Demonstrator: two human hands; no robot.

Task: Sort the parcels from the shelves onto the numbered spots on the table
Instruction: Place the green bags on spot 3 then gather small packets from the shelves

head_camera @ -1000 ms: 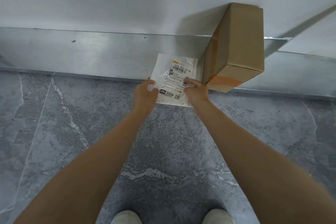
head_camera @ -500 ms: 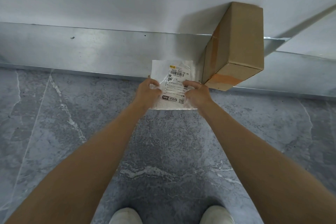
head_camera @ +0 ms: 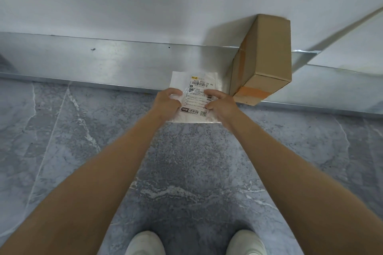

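Observation:
A flat white plastic mailer (head_camera: 195,89) with a printed shipping label faces up at me, held over the floor in front of the shelf edge. My left hand (head_camera: 166,104) grips its left side and my right hand (head_camera: 222,105) grips its right side, thumbs on top. A brown cardboard box (head_camera: 267,51) with orange tape stands on the white shelf (head_camera: 124,6) just right of the mailer, sticking out past the shelf's front.
The shelf's metal front rail (head_camera: 83,64) runs across the view above a grey marbled floor (head_camera: 186,172). My white shoes (head_camera: 145,243) show at the bottom. A metal brace (head_camera: 331,33) slants at the right.
Both hands have drawn the mailer off the shelf edge toward me and turned it straight, label squarely up. The box has not moved.

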